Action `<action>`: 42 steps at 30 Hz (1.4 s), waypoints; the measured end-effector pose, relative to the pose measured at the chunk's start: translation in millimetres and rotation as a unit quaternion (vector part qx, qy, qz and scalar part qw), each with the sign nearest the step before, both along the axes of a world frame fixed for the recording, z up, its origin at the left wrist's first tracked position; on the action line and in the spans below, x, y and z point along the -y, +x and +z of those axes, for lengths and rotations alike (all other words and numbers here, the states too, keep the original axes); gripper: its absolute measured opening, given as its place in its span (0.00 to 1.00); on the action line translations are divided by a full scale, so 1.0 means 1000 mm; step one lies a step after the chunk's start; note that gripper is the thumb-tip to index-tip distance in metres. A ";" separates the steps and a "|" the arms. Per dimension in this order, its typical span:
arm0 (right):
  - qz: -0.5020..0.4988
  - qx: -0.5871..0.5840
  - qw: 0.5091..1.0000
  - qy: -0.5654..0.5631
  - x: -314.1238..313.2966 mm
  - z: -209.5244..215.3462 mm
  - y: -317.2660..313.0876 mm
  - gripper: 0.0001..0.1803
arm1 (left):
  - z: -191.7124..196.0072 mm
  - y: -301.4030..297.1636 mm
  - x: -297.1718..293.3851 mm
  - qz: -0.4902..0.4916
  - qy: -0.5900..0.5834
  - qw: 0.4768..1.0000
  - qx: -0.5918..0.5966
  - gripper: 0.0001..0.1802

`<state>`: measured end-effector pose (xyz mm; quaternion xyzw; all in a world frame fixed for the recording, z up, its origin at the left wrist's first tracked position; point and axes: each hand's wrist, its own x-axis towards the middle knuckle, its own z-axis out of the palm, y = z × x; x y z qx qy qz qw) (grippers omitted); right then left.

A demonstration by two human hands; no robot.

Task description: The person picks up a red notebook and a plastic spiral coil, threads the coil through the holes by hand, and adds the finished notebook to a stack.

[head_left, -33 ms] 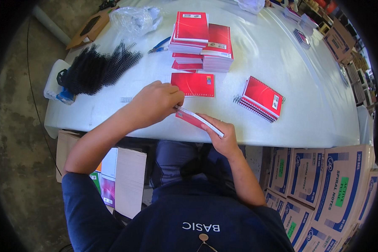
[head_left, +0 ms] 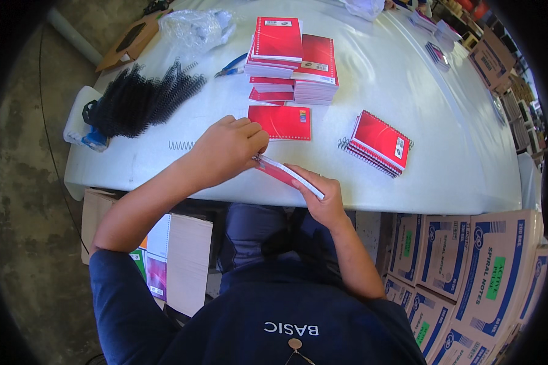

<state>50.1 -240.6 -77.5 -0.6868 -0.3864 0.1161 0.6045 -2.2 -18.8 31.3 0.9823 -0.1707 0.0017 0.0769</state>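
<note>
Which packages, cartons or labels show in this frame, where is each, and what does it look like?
White cardboard cartons: stacked lower right beside the white table; blue print, green labels.
Brown cardboard boxes: upper right, beyond the table.
Clear plastic bag: table's far left, crumpled.

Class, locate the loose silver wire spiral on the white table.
In the head view, the silver wire spiral lies on the white table, left of the left hand and just below the black binding coils.
</note>
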 end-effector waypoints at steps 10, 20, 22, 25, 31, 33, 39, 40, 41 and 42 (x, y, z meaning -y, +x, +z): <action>-0.024 0.056 0.998 0.017 -0.007 -0.005 -0.018 0.19 | -0.034 -0.019 0.017 0.083 0.083 0.943 0.311 0.48; -0.010 0.159 0.986 0.051 -0.019 -0.008 -0.034 0.19 | -0.102 -0.048 0.000 0.156 0.000 0.914 0.375 0.64; -0.032 0.154 0.986 0.052 -0.017 -0.009 -0.033 0.18 | -0.154 -0.075 0.011 0.134 -0.085 0.960 0.232 0.62; -0.010 0.114 0.993 0.037 -0.006 -0.001 -0.013 0.20 | -0.148 -0.104 0.015 0.045 -0.027 0.958 0.280 0.50; 0.050 -0.061 0.997 0.001 0.001 0.003 0.002 0.15 | -0.028 -0.038 0.007 0.059 -0.039 0.984 0.163 0.19; 0.054 -0.111 0.992 -0.004 0.002 0.001 0.004 0.15 | -0.022 -0.030 0.000 0.029 -0.088 0.992 0.083 0.15; 0.052 -0.102 0.993 0.019 -0.002 0.005 0.003 0.14 | -0.014 -0.022 0.002 0.015 -0.142 0.989 0.045 0.14; 0.052 -0.102 0.993 0.020 -0.001 0.004 0.003 0.14 | -0.011 -0.021 0.004 0.024 -0.145 0.988 0.035 0.13; 0.053 -0.102 0.993 0.020 -0.001 0.003 0.003 0.15 | -0.009 -0.020 0.007 0.033 -0.148 0.988 0.024 0.12; 0.056 -0.101 0.993 0.021 -0.001 0.003 0.003 0.15 | -0.007 -0.020 0.009 0.043 -0.150 0.988 0.015 0.12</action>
